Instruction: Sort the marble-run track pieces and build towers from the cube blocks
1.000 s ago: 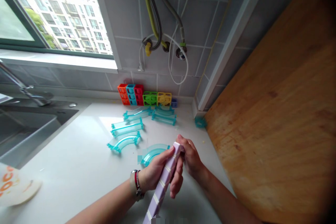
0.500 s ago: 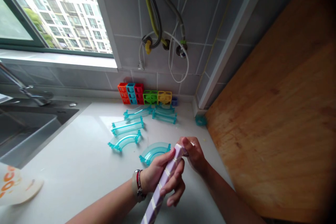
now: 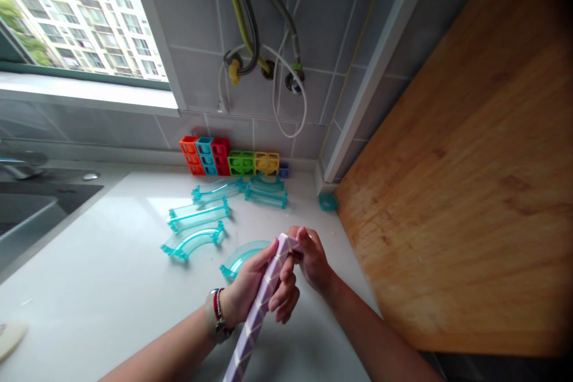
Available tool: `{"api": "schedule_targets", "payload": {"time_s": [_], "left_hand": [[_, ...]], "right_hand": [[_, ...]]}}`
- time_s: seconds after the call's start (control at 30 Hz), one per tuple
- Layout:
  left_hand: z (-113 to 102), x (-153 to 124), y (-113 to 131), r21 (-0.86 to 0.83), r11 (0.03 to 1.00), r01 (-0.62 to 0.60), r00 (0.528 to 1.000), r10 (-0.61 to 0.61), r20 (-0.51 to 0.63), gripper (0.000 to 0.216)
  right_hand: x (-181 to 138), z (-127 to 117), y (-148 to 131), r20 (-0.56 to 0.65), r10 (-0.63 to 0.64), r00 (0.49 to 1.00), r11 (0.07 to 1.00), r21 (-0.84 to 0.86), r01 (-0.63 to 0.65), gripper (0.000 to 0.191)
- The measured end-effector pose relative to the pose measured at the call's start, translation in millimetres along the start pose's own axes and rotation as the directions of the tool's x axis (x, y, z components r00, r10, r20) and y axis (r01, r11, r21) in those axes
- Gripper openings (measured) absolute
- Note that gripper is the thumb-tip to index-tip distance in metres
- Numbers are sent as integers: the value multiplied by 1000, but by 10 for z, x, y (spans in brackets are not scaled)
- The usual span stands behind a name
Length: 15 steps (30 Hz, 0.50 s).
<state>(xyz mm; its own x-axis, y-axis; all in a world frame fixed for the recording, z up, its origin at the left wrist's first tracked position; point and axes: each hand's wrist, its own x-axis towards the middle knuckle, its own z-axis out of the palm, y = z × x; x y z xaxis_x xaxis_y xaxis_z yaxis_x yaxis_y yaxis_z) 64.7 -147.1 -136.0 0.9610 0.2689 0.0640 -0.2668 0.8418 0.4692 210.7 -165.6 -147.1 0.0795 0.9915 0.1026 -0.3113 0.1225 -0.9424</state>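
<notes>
A long, narrow lilac box (image 3: 258,309) with pale crossing stripes slants up from the bottom edge, over the white counter. My left hand (image 3: 244,289) is closed around its upper part, thumb along one side and fingers curled on the other. At the box's top end, my right hand (image 3: 317,264) pinches what looks like an end flap, its fingers partly hidden behind the thumb. Just beyond my left hand lies a curved clear turquoise track piece (image 3: 244,255), partly covered by that hand. Another curved track piece (image 3: 194,242) rests farther left.
Several more turquoise track pieces (image 3: 199,215) lie toward the wall. Coloured plastic blocks (image 3: 205,156) stand in a row against the tiles. A turquoise ring-like piece (image 3: 328,202) sits by the corner. A wooden board (image 3: 456,203) leans on the right; a sink (image 3: 31,221) is left.
The camera view has turned, so the surroundings shift left. Both hands stay on the box, and its top end now shows a part bent toward my right hand.
</notes>
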Motion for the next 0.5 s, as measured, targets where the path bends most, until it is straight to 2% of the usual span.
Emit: {"api": "schedule_targets", "payload": {"time_s": [0.1, 0.17, 0.23, 0.37, 0.5], "left_hand": [[-29, 47, 46, 37, 997, -67, 978, 73, -194, 59], [-44, 61, 71, 77, 995, -67, 940, 89, -329, 57], [-44, 62, 89, 159, 985, -64, 902, 126, -414, 57], [-1, 47, 115, 433, 896, -97, 870, 288, -401, 51], [21, 39, 139, 562, 825, -59, 885, 304, -353, 51]], "right_hand": [[9, 25, 3, -47, 24, 999, 1000, -3, -24, 61], [16, 37, -5, -72, 3, 997, 999, -44, -6, 59], [22, 49, -21, -92, -40, 995, 994, -101, 30, 57], [24, 76, -68, -103, -88, 991, 984, -166, 70, 58], [15, 82, -112, -83, -95, 992, 975, -207, 76, 55]]}}
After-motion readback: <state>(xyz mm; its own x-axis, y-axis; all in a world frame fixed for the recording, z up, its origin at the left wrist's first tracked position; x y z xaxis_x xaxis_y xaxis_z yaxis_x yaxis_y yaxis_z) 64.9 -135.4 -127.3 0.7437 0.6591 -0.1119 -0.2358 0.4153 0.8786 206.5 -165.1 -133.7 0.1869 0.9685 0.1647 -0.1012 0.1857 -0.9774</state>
